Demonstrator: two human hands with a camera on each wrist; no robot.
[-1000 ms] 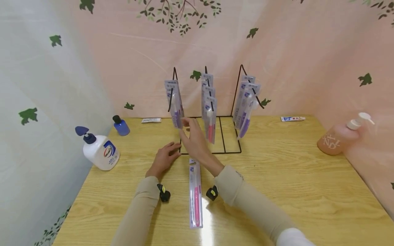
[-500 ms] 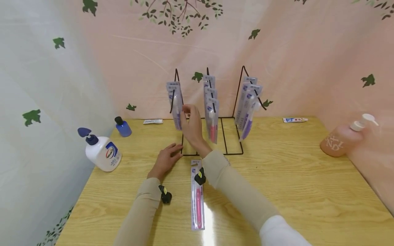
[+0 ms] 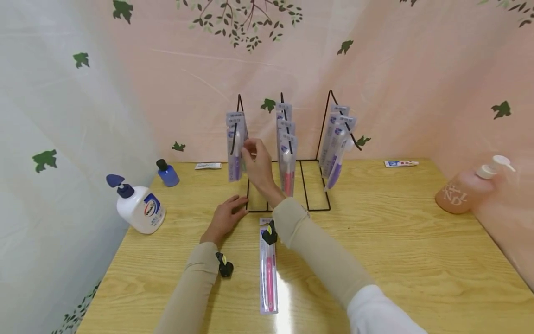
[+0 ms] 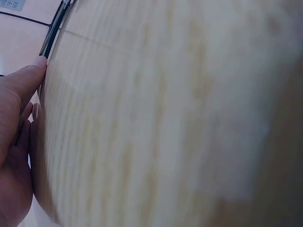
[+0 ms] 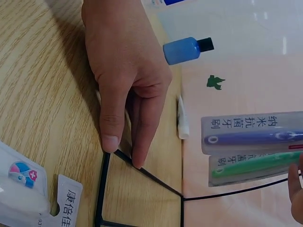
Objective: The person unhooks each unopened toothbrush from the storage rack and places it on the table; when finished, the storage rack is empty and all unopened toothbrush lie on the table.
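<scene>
My right hand [image 3: 259, 164] reaches up to the rack's left hook, its bent fingers and thumb pinching the right edge of the hanging toothbrush packs. The front toothbrush pack [image 3: 235, 157] has a purple handle and faces forward. In the right wrist view, the fingertips [image 5: 294, 182] overlap a green toothbrush pack [image 5: 251, 168] beside the purple one. My left hand [image 3: 225, 217] lies low on the table, thumb and fingertips touching the front left corner of the black wire rack [image 3: 306, 185]. A pink toothbrush pack [image 3: 269, 278] lies on the table between my forearms, partly covered by the right wrist camera.
Packs with pink toothbrushes [image 3: 288, 162] hang on the middle hook, purple ones [image 3: 335, 157] on the right. Leftward stand a white pump bottle [image 3: 141, 208] and a blue bottle [image 3: 168, 174]. Toothpaste tubes [image 3: 208, 165] lie at the back; a peach pump bottle [image 3: 463, 190] stands right.
My right hand has moved up and slightly left along the left hook's packs. The front purple pack has turned to face forward. My left hand stays at the rack corner.
</scene>
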